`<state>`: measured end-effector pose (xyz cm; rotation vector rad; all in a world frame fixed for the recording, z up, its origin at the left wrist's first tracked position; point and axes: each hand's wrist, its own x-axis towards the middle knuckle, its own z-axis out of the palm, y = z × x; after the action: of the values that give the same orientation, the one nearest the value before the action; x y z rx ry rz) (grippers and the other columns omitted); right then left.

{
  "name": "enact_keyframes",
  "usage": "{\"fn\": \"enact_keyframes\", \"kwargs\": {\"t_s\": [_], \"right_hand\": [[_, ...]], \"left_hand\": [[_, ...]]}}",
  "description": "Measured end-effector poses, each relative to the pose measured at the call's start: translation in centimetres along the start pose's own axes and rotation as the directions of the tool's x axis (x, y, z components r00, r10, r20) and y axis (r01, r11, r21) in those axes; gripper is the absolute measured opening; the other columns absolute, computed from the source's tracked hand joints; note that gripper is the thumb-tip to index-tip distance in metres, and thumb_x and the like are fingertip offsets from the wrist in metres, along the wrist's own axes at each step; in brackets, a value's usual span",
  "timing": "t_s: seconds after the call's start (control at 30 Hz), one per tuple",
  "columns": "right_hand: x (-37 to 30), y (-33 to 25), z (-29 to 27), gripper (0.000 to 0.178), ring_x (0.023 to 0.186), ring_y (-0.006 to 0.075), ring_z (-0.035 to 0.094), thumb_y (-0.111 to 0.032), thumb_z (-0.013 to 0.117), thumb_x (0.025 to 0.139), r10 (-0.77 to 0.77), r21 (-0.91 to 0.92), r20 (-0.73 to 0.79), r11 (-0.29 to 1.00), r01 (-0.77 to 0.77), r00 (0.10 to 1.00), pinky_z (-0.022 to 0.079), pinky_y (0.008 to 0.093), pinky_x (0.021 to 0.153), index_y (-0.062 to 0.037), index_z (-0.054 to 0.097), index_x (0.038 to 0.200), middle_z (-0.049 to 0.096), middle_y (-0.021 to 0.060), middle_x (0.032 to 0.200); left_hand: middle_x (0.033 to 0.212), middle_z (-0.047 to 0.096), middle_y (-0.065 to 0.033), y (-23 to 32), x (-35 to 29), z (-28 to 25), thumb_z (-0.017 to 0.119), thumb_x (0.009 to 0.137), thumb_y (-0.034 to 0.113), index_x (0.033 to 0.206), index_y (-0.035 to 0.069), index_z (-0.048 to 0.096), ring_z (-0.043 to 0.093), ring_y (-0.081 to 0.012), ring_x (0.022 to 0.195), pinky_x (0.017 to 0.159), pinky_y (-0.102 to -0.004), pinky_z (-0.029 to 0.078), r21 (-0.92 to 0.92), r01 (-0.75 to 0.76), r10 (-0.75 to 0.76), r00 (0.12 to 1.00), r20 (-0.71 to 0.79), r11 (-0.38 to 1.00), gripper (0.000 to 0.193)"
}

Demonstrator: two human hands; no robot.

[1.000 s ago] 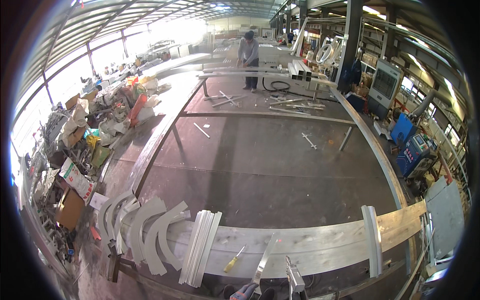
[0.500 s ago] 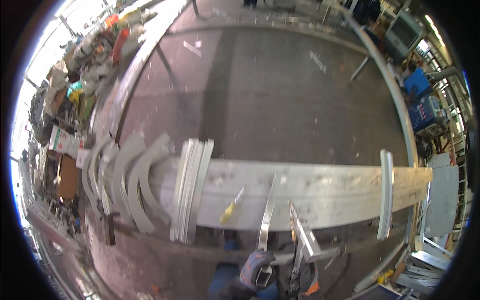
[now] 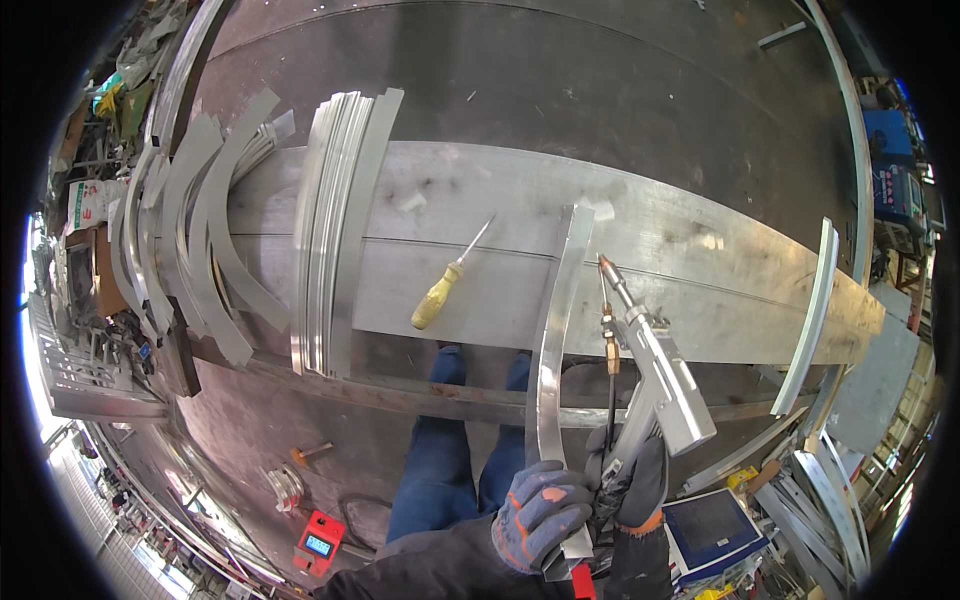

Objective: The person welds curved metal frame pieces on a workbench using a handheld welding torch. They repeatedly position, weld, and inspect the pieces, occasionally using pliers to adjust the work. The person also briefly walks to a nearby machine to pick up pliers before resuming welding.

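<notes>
Metal bar (image 3: 553,360) passes through curled left fingers (image 3: 540,503); right fingers (image 3: 646,482) grip gun-shaped tool (image 3: 668,385) by its handle

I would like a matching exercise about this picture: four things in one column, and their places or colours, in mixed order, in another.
Things:
1. Screwdriver
2. Gun-shaped tool
3. Bent metal strip
4. Device with lit screen

Places or colours:
A. Held in the right hand
B. Red casing
C. Lying on the flat metal surface
D. Lower end in the left hand

Pairs: 1-C, 2-A, 3-D, 4-B
</notes>
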<state>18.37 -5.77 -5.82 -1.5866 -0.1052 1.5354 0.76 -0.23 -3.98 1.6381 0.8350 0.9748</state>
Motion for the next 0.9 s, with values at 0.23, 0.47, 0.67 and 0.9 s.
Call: {"fn": "enact_keyframes", "kwargs": {"t_s": [0.23,0.47,0.67,0.9], "right_hand": [[2.3,-2.8,2.2,0.07,0.058,0.0165,0.058,-0.06,0.044,0.106,-0.048,0.141,0.072,0.989,0.038,0.996,0.049,0.0329,0.048,-0.014,0.033,0.158,0.062,0.015,0.103],[3.9,-3.8,2.6,0.068,0.059,0.0161,0.058,-0.059,0.043,0.107,-0.042,0.145,0.109,0.989,0.026,0.993,0.05,0.0327,0.048,-0.0144,0.035,0.157,0.063,0.013,0.102],[4.2,-4.0,3.1,0.067,0.058,0.0153,0.058,-0.06,0.044,0.107,-0.02,0.149,0.114,0.989,0.003,0.993,0.049,0.0319,0.048,-0.0127,0.036,0.155,0.063,0.0128,0.101],[4.4,-4.2,3.4,0.068,0.057,0.015,0.057,-0.06,0.044,0.106,-0.023,0.151,0.099,0.988,0.007,0.995,0.049,0.0307,0.046,-0.0113,0.036,0.153,0.062,0.013,0.1]], "left_hand": [[0.106,0.068,-0.0125,-0.1,-0.4,0.2,0.074,0.067,0.02,0.103,0.003,0.068,0.067,-0.0357,0.1,0.085,-0.0497,0.053,-0.019,0.03,-0.029,0.999,0.037,0.999,0.041],[0.105,0.069,-0.012,0.4,0.0,0.5,0.073,0.065,0.02,0.1,0.003,0.069,0.068,-0.0344,0.101,0.09,-0.0501,0.053,0.01,0.036,-0.036,0.999,-0.034,0.999,0.039],[0.107,0.069,-0.0123,0.7,-0.3,0.7,0.071,0.066,0.02,0.102,0.004,0.07,0.068,-0.0336,0.103,0.092,-0.0504,0.053,0.015,0.067,-0.066,0.997,-0.026,0.998,0.039],[0.111,0.068,-0.0121,0.6,-0.5,0.7,0.069,0.066,0.02,0.104,0.003,0.071,0.067,-0.0337,0.107,0.094,-0.0509,0.052,-0.002,0.075,-0.075,0.997,0.019,0.997,0.041]]}}
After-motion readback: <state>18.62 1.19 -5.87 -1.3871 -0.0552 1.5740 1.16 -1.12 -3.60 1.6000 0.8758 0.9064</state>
